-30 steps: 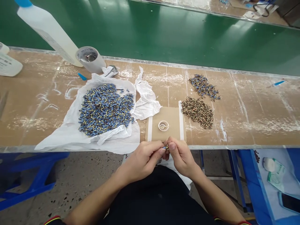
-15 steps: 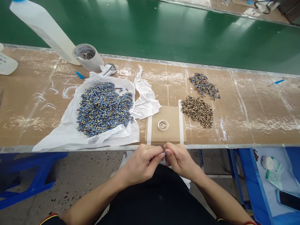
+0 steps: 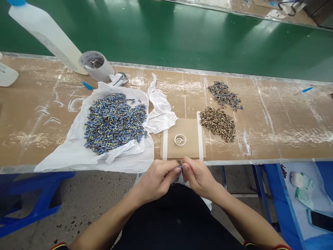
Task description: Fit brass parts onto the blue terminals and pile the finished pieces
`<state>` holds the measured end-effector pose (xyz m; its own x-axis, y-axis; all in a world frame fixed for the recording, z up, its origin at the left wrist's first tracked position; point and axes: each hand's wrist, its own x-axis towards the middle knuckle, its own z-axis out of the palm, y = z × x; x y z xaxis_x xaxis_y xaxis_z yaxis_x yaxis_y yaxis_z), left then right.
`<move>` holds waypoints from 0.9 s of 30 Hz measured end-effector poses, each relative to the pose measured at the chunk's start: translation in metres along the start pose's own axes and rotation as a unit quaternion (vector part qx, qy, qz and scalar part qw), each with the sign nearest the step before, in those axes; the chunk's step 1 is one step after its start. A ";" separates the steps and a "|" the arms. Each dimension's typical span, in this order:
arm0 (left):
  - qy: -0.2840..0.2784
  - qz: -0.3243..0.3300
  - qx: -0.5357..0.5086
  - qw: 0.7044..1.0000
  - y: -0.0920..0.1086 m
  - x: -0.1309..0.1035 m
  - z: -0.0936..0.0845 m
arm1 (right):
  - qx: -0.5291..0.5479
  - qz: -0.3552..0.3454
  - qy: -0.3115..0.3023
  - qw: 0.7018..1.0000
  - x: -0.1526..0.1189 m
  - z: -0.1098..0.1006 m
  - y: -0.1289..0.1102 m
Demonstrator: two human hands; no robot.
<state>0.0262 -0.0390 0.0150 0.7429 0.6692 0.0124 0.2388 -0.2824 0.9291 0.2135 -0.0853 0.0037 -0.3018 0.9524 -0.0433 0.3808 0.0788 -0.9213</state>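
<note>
Just off the table's front edge, my left hand [image 3: 161, 177] and my right hand [image 3: 198, 176] meet with thumbs and fingertips pinched. A small blue piece [image 3: 179, 167] shows between the left fingertips; most of it is hidden. Whatever the right fingertips pinch is too small to make out. Beyond them, a clear round dish [image 3: 180, 139] sits on a cardboard pad [image 3: 191, 149] taped down at its sides. To the left, a big pile of small blue-and-yellow parts [image 3: 114, 121] lies on white paper [image 3: 62, 152]. Rightward are a brownish pile [image 3: 218, 124] and a smaller blue-brown pile [image 3: 225, 94].
A crumpled white sheet [image 3: 161, 116] lies beside the large pile. A tape roll [image 3: 97, 66] and a tall white bottle [image 3: 47, 34] stand at the back left. Blue stools [image 3: 33, 198] are below the table. A phone [image 3: 321, 221] lies at the lower right.
My hands have parted slightly at the fingertips, and a bit more of the blue piece shows between them. The view has shifted slightly; the piles look the same.
</note>
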 end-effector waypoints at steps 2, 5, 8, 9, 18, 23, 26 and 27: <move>0.007 -0.003 -0.025 1.000 0.001 0.002 -0.005 | 0.060 0.028 0.015 0.998 0.003 0.000 -0.004; 0.011 0.001 -0.014 1.000 0.000 0.004 -0.010 | 0.106 0.046 0.020 0.993 0.005 -0.001 -0.009; 0.009 0.016 0.057 0.998 0.000 0.006 -0.011 | 0.085 0.052 0.024 0.995 0.005 -0.005 -0.016; 0.006 0.028 0.082 0.996 0.001 0.008 -0.011 | 0.074 0.054 0.024 0.995 0.005 -0.007 -0.018; 0.164 -0.024 0.318 0.934 -0.018 0.008 -0.075 | -0.097 0.080 0.210 0.970 0.001 -0.088 0.017; 0.195 -0.100 0.435 0.873 -0.045 0.002 -0.118 | -0.292 0.229 0.391 0.842 0.010 -0.195 0.094; 0.170 -0.084 0.427 0.884 -0.051 0.008 -0.120 | -0.318 0.260 0.438 0.800 0.021 -0.236 0.126; 0.164 -0.082 0.424 0.887 -0.051 0.011 -0.118 | -0.322 0.265 0.450 0.790 0.026 -0.245 0.133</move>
<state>-0.0515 0.0640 0.0112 0.4659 0.8737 0.1401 0.8147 -0.4853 0.3174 0.4704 0.0225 -0.0250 0.6816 0.7033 0.2023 0.6986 -0.5431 -0.4658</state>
